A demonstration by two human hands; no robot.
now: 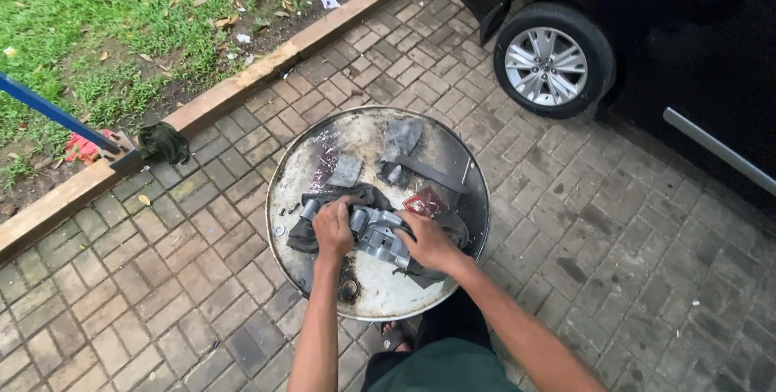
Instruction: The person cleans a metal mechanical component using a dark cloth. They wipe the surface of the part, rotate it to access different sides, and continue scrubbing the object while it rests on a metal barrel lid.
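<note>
Seen from above, looking down at a person's two bare arms over a paved brick ground (162,279). At far left lies a patch of grass (97,28), bordered by a long concrete kerb (234,89) that runs diagonally up to the right. A blue bar (48,111) slants across the grass to the kerb, and a dark green rag (164,143) sits beside its lower end. In the middle stands a round metal worktop (380,287), pale, scuffed and stained. The left hand (333,230) rests on it with fingers curled down, gripping the left end of a grey metal part (378,234) that lies near the front of the worktop, on top of a dark cloth (307,226). The right hand (428,242) is closed over the right end of the same metal part, so both hands hold it between them. Behind the hands, further back on the worktop, lie a small grey pad (347,170), a grey strap (432,174) with a crumpled grey piece at its top, and a small dark red square (425,202) just beside the right hand. At upper right is a black car (687,44), its silver wheel (546,65) close to the worktop. At the bottom, between the arms, the person's dark green clothing (444,364) shows.
</note>
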